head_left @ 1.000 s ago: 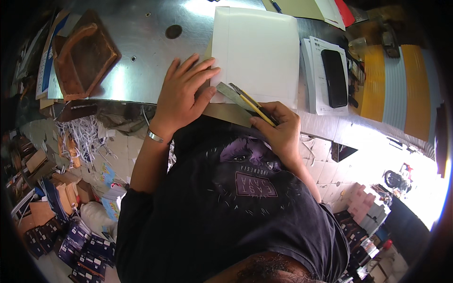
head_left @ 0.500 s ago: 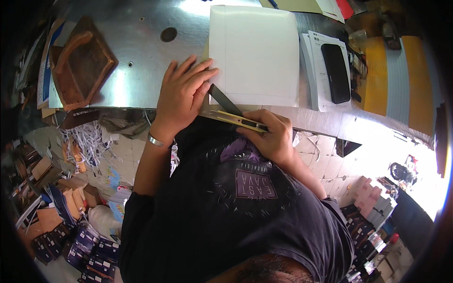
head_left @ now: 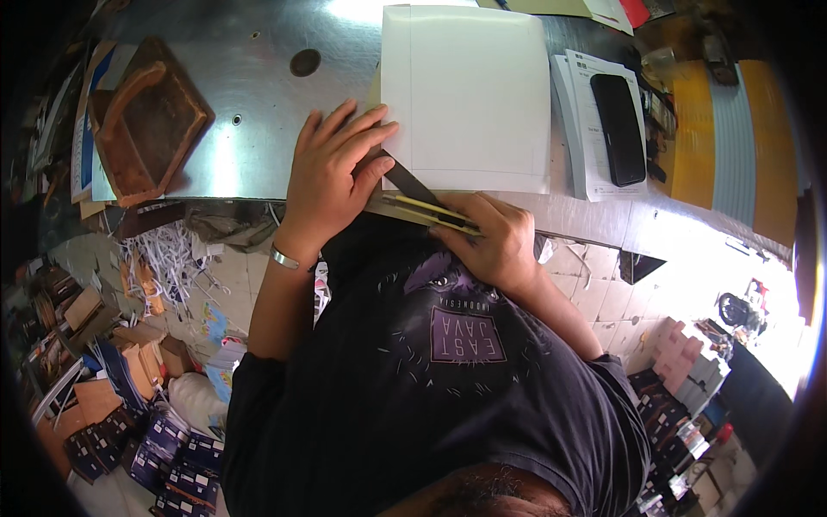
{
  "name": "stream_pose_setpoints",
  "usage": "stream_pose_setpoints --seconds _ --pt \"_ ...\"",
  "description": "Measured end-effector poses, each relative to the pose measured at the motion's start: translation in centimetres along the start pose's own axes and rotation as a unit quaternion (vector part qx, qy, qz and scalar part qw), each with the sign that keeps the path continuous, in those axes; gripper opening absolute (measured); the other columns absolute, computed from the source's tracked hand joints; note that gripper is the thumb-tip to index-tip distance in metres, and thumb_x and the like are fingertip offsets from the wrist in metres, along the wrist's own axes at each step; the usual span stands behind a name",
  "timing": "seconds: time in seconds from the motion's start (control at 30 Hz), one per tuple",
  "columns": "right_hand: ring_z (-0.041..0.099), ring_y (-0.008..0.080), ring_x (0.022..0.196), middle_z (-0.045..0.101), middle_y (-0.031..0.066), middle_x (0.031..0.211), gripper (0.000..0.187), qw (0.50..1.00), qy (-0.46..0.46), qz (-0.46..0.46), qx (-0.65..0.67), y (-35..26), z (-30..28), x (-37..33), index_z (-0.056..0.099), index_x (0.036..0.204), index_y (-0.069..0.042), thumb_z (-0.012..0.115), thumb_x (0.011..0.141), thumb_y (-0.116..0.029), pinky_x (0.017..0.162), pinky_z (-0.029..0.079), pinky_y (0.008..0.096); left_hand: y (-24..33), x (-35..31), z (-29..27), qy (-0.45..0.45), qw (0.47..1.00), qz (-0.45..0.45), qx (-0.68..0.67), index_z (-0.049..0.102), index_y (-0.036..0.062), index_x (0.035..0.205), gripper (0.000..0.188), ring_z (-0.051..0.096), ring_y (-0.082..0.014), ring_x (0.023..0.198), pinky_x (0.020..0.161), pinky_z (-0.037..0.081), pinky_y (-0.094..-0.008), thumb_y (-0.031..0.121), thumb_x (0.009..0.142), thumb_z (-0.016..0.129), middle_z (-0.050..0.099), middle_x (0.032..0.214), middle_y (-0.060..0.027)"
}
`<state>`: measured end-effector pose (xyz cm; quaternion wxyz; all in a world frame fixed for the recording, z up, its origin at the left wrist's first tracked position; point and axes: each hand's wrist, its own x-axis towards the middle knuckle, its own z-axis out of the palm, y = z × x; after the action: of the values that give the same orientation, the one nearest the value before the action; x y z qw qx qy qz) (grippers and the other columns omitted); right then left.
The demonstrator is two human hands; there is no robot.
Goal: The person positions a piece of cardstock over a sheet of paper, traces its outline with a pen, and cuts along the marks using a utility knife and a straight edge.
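Observation:
White sheets (head_left: 478,103), apparently a stack with a thin line near the left side, lie at the near edge of the metal table. My left hand (head_left: 327,181) rests at their left edge with fingers spread, its fingertips on the paper. Its thumb is at the upper end of a dark flat strip (head_left: 408,179), perhaps a ruler, which slants down to the right across the paper's lower left corner. My right hand (head_left: 501,243) is closed around a yellow utility knife (head_left: 424,207) pointing left, just below the strip. The strip's lower end is hidden by my right fingers.
A brown wooden block with a curved handle (head_left: 155,121) stands at the table's left. To the right, a black phone (head_left: 618,129) lies on printed papers (head_left: 581,164). Paper shreds (head_left: 168,267) hang below the table edge. Boxes (head_left: 185,457) crowd the floor at lower left.
The knife has turned and shifted slightly within my right hand. My left thumb has moved a little to the right on the strip. The sheets stay nearly in place.

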<state>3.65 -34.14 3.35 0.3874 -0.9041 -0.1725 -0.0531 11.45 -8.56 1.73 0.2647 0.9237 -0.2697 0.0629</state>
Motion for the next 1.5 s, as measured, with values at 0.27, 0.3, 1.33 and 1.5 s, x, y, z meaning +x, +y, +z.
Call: stream_pose_setpoints --seconds 0.27,0.3,1.33,1.5 --pt "0.078 0.0246 0.081 0.078 0.0081 0.106 0.035 0.999 -0.028 0.036 -0.015 -0.6 -0.5 0.1 0.081 0.110 -0.008 0.092 0.080 -0.020 0.068 0.061 0.0349 0.1 0.0 0.2 0.006 1.000 -0.006 0.005 0.073 0.0163 0.135 0.037 0.054 -0.0368 0.146 0.125 0.031 -0.0597 0.034 0.103 0.070 0.067 0.150 -0.0046" --pt "0.078 0.0237 0.081 0.078 0.0066 0.109 0.034 0.999 -0.020 0.031 -0.009 -0.7 -0.5 0.2 0.081 0.110 -0.009 0.092 0.079 -0.020 0.068 0.061 0.0346 0.1 0.1 0.2 0.005 1.000 -0.006 0.005 0.073 0.0163 0.135 0.037 0.054 -0.0366 0.146 0.125 0.031 -0.0596 0.034 0.102 0.070 0.067 0.150 -0.0044" --pt "0.078 0.0185 0.085 0.076 -0.0027 0.119 0.031 0.999 -0.033 -0.036 -0.007 0.0 -0.4 0.7 0.082 0.108 -0.013 0.090 0.079 -0.020 0.071 0.063 0.0327 0.1 0.2 0.3 0.018 1.000 -0.018 0.000 0.076 0.0156 0.131 0.033 0.056 -0.0353 0.143 0.124 0.033 -0.0579 0.029 0.102 0.071 0.070 0.146 -0.0038" --pt "0.078 0.0178 0.084 0.076 -0.0031 0.120 0.032 0.999 -0.038 -0.033 -0.009 0.0 -0.4 0.6 0.082 0.110 -0.014 0.090 0.080 -0.021 0.071 0.063 0.0325 0.2 0.1 0.3 0.018 1.000 -0.020 0.001 0.076 0.0156 0.131 0.033 0.056 -0.0353 0.143 0.124 0.033 -0.0581 0.029 0.102 0.070 0.069 0.147 -0.0039"
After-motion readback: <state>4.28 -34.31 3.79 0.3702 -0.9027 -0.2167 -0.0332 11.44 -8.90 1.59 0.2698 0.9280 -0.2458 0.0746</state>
